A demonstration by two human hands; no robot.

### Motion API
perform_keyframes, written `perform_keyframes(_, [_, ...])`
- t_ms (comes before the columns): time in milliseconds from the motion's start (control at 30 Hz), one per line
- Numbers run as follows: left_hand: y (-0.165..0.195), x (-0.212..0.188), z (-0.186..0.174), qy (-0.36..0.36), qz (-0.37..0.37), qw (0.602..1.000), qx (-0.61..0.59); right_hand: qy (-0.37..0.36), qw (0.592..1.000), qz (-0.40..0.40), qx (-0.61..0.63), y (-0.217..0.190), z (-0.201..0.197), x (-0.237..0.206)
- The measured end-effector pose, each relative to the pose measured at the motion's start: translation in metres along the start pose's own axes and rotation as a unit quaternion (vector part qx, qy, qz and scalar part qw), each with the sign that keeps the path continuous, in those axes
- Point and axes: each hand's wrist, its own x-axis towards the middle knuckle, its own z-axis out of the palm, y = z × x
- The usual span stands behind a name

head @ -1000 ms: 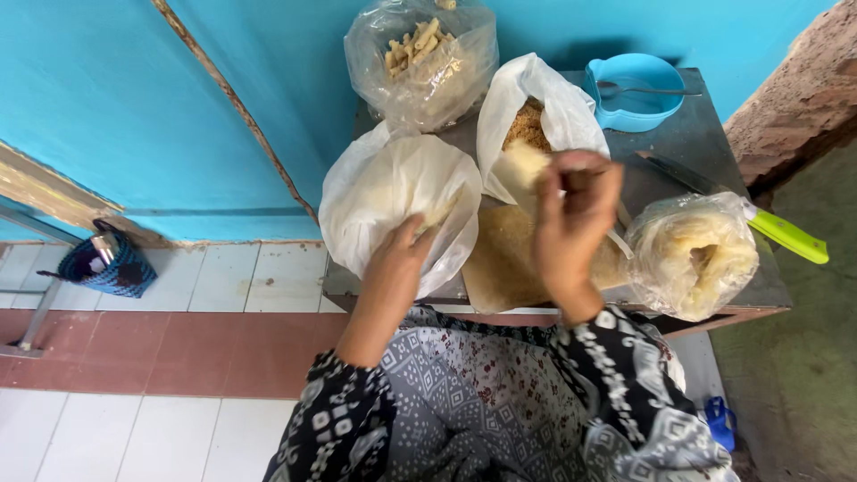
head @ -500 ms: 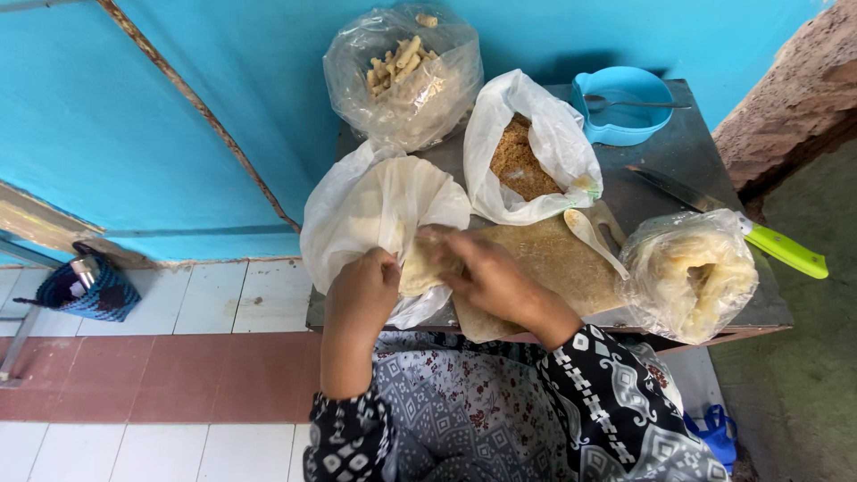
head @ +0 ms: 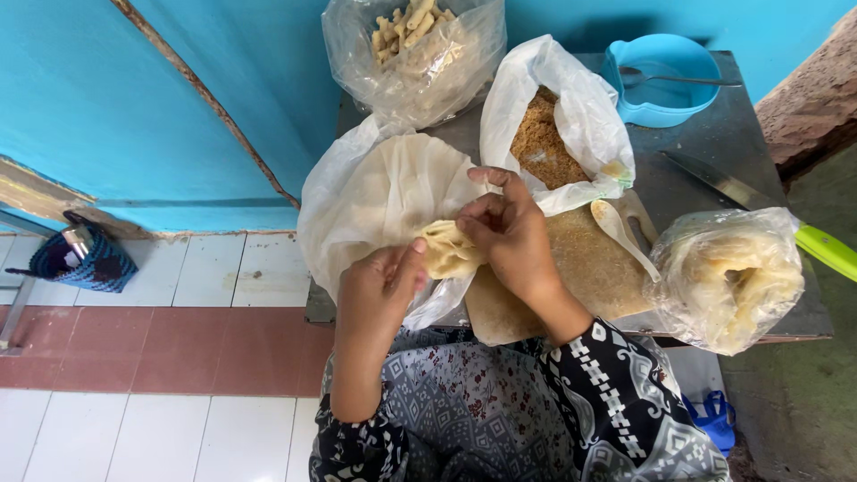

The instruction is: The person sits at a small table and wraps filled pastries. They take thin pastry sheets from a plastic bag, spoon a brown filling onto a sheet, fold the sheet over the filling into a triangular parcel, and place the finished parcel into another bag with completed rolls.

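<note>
Btwn both hands' fingers [head: 500, 210]: crumpled wrapper [head: 446, 250], axis left-right.

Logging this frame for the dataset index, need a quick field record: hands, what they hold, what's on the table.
left hand: grips pale folded wrapper from the left
right hand: fingers pinch the same wrapper from above
white bag: open, behind the wrapper
crumb bag: open, brown crumbs inside
board: crumb-covered, white spoon on it
clear bags: fried sticks far; pale sheets on right
knife: green handle, right edge
blue bowl: metal spoon inside
</note>
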Motion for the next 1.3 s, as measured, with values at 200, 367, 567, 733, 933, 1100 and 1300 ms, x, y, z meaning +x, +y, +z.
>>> perform_keyframes(200, [-0.024,0.015,0.007,0.028,0.099,0.995,0.012,-0.046,0.998,-0.020,0.034,0.011,0.016,-0.006])
perform_keyframes(367, [-0.032,0.016,-0.005,0.071,0.100,0.988,0.090,0.035,0.994,-0.033,0.100,0.020,0.004,0.001])
perform_keyframes(567, [-0.020,0.009,-0.016,0.166,0.121,0.934,0.292,0.115,0.941,0.046,0.314,0.006,-0.034,0.007])
perform_keyframes(733, [-0.017,-0.008,0.005,0.154,0.120,0.979,0.061,0.059,0.974,-0.177,0.127,-0.007,-0.031,-0.009])
perform_keyframes(933, [-0.032,0.016,0.033,-0.125,-0.042,0.866,-0.482,-0.038,0.980,-0.151,-0.124,-0.001,0.007,-0.030])
perform_keyframes(1100, [-0.056,0.017,0.037,-0.167,-0.039,0.822,-0.543,-0.024,0.958,-0.208,-0.196,-0.005,0.010,-0.030])
perform_keyframes(1300, [-0.087,0.022,0.048,-0.153,0.034,0.923,-0.351,-0.012,0.985,-0.114,-0.131,-0.002,0.003,-0.023])
